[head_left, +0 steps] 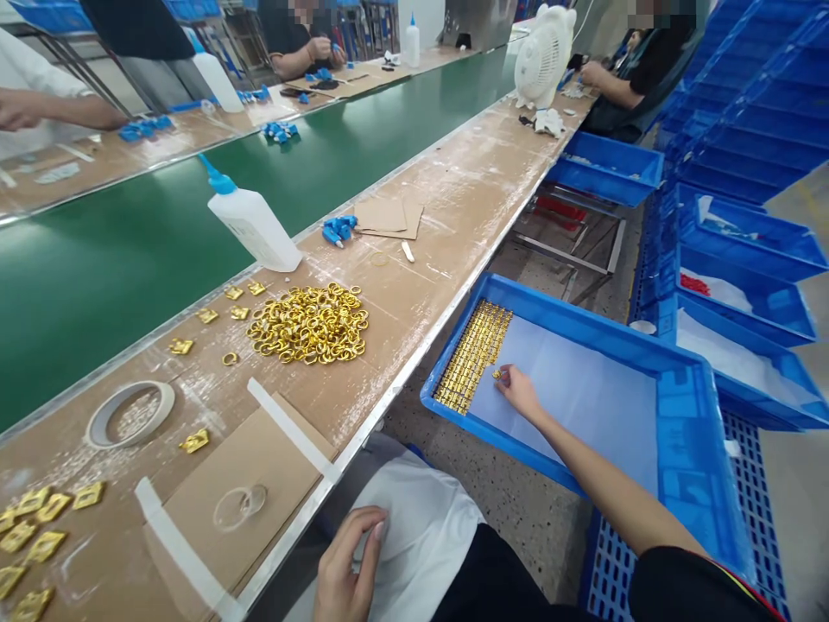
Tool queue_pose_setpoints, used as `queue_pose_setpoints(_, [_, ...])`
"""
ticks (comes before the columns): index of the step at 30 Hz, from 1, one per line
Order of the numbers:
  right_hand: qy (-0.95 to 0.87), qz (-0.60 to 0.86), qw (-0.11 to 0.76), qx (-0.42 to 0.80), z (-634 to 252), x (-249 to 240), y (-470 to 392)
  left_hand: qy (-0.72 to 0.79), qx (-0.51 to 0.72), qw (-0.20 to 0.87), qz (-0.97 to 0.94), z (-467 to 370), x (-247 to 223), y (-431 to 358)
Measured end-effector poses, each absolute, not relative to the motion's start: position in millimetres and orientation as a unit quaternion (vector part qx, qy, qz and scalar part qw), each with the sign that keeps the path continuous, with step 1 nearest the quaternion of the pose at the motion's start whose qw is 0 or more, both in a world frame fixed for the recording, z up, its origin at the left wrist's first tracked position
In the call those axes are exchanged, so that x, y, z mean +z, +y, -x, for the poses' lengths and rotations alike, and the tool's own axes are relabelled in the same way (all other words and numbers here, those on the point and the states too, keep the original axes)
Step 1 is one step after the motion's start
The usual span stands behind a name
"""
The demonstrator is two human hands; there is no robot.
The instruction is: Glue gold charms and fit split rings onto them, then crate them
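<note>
My right hand [518,393] reaches into a blue tray [583,333], pinching a small gold piece [496,374] over its white liner. Rows of similar gold pieces [476,354] fill the tray's left end, just beside those fingers. Above my lap, my left hand [351,561] is curled with thumb and forefinger together, and nothing shows in it. On the bench lies a heap of gold rings [311,324]. Square gold pieces [48,544] are spread at the near left, and another gold piece [195,441] lies by a tape roll [165,406].
Cardboard [213,501] is taped at the bench edge. A white squeeze bottle [256,229] leans near the green conveyor belt [363,147]. Blue clips [338,230] and a fan [542,56] stand farther along. Blue bins [744,268] are stacked right; several co-workers sit around the line.
</note>
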State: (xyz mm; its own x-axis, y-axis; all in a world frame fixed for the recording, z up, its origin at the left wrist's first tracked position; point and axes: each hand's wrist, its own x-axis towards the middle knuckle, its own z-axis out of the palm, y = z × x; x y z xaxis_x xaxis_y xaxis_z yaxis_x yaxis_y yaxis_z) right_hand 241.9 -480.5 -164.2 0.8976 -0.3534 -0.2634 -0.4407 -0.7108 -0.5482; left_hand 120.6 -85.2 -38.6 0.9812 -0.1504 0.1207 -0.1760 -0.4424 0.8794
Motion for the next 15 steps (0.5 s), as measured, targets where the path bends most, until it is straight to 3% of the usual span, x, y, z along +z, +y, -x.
queue_pose_setpoints(15, [0.179, 0.925, 0.334, -0.019, -256.2, -174.0, -471.3, 0.036, 0.07, 0.524, -0.848, -107.2, -38.4, -88.3])
